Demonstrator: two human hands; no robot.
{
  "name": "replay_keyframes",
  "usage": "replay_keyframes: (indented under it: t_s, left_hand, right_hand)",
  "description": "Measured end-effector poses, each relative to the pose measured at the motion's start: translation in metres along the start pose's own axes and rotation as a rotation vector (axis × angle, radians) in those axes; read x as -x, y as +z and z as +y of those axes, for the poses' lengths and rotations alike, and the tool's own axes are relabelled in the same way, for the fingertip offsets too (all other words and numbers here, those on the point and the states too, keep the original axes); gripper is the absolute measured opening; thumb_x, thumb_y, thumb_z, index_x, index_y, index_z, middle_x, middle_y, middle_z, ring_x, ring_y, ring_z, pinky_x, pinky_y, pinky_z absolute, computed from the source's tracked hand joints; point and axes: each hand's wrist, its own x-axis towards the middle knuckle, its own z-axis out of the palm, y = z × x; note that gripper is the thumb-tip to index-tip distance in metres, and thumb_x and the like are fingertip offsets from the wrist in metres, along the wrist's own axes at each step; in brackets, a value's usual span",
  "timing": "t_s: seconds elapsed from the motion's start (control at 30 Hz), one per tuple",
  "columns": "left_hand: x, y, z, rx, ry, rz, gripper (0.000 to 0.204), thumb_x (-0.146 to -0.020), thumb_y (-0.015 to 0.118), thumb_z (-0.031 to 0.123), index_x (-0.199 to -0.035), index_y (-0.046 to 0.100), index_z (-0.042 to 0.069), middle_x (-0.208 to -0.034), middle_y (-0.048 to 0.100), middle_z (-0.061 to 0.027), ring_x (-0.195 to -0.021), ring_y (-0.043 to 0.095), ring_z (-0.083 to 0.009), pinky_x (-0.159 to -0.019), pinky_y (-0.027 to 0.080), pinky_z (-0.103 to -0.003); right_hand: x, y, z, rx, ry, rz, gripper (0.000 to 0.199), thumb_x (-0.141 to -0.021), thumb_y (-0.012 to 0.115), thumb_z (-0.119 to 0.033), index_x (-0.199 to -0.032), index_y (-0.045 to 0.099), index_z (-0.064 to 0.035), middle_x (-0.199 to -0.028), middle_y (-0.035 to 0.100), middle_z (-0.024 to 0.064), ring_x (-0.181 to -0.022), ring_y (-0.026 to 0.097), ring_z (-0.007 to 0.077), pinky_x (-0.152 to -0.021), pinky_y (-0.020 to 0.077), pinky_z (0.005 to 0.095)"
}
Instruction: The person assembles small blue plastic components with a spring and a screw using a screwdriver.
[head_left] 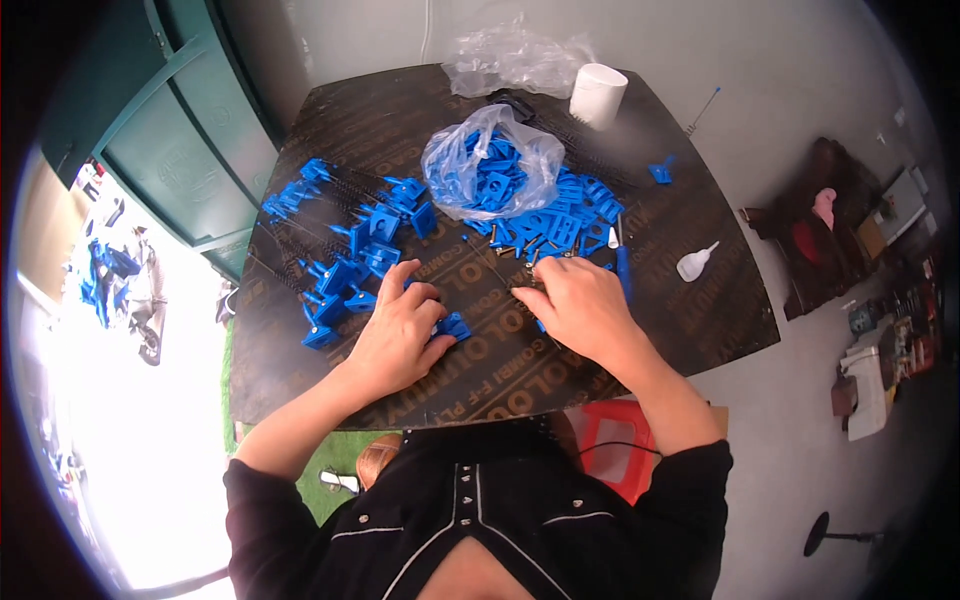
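Left hand (402, 325), centre-left, is holding a blue part (456, 327); right hand (580, 303), centre-right, is curling beside screws (531, 247), grip unclear.

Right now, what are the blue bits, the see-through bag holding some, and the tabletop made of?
Blue bits: probably hard plastic, smooth-looking and evenly coloured with crisp edges.
See-through bag: likely thin, shiny plastic film, crinkled, with blue showing through.
Tabletop: perhaps wood board with a dark coating, judging by its flat, printed surface; I can't tell what's inside.

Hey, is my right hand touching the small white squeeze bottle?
Apart: the head view shows dark tabletop between your right hand and the small white squeeze bottle.
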Motion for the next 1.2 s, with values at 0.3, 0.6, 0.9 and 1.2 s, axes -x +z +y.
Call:
replay_keyframes:
  t_s: [0.3, 0.6, 0.9, 1.2]
  left_hand:
    - [-0.005, 0.001, -0.001, 0.026, 0.003, 0.061, 0.029, -0.063, 0.073, 0.005, -0.088, 0.058, 0.0, -0.105, 0.056, -0.0143, -0.123, 0.037, -0.0429, -0.102, 0.034, -0.05]
    - [-0.024, -0.009, 0.005, 0.14, 0.015, 0.207, 0.033, -0.066, 0.073, 0.006, -0.095, 0.056, 0.0, -0.089, 0.062, -0.0144, -0.092, 0.059, -0.0341, -0.089, 0.046, -0.043]
    - [-0.02, -0.005, -0.002, 0.447, -0.202, 0.219, 0.033, -0.074, 0.072, 0.01, -0.102, 0.058, 0.0, -0.091, 0.064, -0.0145, -0.08, 0.065, -0.0238, -0.064, 0.052, -0.032]
    - [-0.014, -0.004, -0.008, 0.539, -0.229, 0.257, 0.037, -0.074, 0.071, 0.01, -0.106, 0.057, 0.0, -0.096, 0.064, -0.0143, -0.09, 0.065, -0.0241, -0.073, 0.052, -0.032]
  right_hand:
    - [0.067, -0.051, 0.054, -0.036, 0.603, 0.861, 0.015, -0.087, 0.061, -0.011, -0.078, 0.056, 0.0003, -0.063, 0.055, 0.0074, -0.054, 0.052, 0.0205, -0.053, 0.043, 0.0338]
    - [0.101, -0.045, 0.13, 0.161, 0.835, 0.415, 0.051, -0.079, 0.07, -0.019, -0.122, 0.05, -0.0001, -0.109, 0.059, 0.0186, -0.103, 0.052, 0.0346, -0.09, 0.041, 0.0423]
    - [0.07, -0.046, 0.123, -0.29, 0.698, 0.386, 0.017, -0.085, 0.061, -0.008, -0.097, 0.057, 0.0039, -0.084, 0.066, 0.0152, -0.076, 0.066, 0.0247, -0.067, 0.0519, 0.0354]
    - [-0.025, -0.025, 0.024, -1.066, 0.263, 0.081, 0.015, -0.091, 0.054, -0.007, -0.105, 0.054, -0.0007, -0.103, 0.065, 0.0093, -0.077, 0.056, 0.0065, -0.068, 0.0458, 0.0215]
